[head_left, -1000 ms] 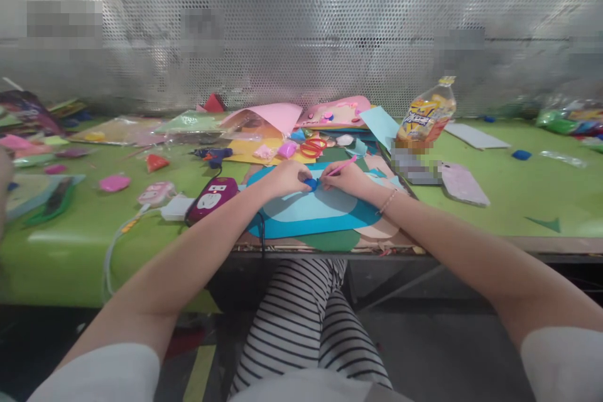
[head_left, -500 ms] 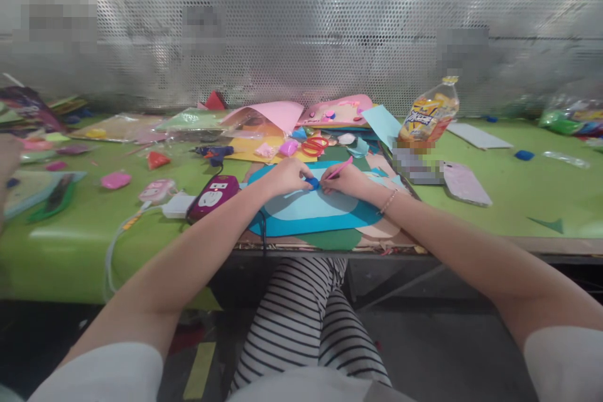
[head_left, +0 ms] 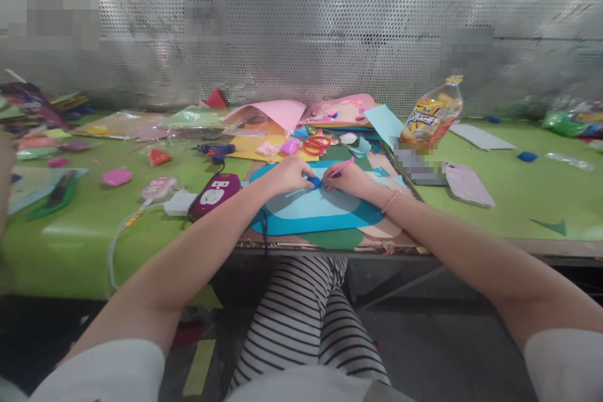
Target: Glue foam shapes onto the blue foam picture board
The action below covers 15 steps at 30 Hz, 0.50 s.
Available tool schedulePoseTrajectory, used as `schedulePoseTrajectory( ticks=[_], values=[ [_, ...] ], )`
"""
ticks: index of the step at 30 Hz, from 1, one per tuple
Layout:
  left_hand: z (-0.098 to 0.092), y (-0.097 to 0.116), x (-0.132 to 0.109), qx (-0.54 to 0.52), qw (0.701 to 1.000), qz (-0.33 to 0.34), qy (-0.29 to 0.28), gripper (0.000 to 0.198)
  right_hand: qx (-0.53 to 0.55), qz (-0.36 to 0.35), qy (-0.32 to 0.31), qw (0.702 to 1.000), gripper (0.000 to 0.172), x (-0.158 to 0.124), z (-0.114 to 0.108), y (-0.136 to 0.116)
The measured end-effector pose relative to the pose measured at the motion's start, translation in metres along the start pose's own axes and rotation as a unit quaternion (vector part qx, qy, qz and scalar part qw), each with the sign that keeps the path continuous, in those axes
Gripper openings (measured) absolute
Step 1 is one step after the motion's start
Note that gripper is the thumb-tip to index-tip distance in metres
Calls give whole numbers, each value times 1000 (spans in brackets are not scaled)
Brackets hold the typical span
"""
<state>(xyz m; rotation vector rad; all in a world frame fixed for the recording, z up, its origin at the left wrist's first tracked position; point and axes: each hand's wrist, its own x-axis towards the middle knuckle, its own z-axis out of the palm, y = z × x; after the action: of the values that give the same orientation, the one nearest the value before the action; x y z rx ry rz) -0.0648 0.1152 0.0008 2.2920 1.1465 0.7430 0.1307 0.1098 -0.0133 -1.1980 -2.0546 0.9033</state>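
Left hand (head_left: 289,174) is closed in a pinch on a small blue piece (head_left: 315,183), pressing it against the top edge of the light-blue shape (head_left: 315,206). Right hand (head_left: 346,179) grips a pink stick (head_left: 342,168) like a pen, its tip down at the blue piece and its tail pointing to 2 o'clock. The hands almost touch, with the blue piece between them. The light-blue shape lies flat on a darker blue sheet (head_left: 362,218), which lies on a green sheet (head_left: 332,239) at the near edge of the bench (head_left: 509,201). The base layers look done and stacked. The blue piece is being worked and is not let go, so I'd judge this mid-way, at the detail stage. I can't tell if the piece is stuck down. From the hands, red scissors (head_left: 316,146) are at 12 o'clock with pink and blue lumps beside them, apparently unused. A glue gun (head_left: 214,151) is at 10 o'clock, well apart. A maroon case (head_left: 214,193) is at 9 o'clock, just beside the blue sheet. A bottle (head_left: 431,114) stands tilted at 2 o'clock.
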Motion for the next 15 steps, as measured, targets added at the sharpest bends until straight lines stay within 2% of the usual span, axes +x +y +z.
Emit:
schedulePoseTrajectory(
  ticks=[11, 15],
  values=[
    [-2, 6, -2, 36, 999, 39, 11, 14, 5, -24, 12, 1000, 5, 1, 0, 1],
    [-2, 7, -3, 61, 998, 19, -8, 17, 18, -9, -3, 1000, 3, 2, -1, 3]
  ],
)
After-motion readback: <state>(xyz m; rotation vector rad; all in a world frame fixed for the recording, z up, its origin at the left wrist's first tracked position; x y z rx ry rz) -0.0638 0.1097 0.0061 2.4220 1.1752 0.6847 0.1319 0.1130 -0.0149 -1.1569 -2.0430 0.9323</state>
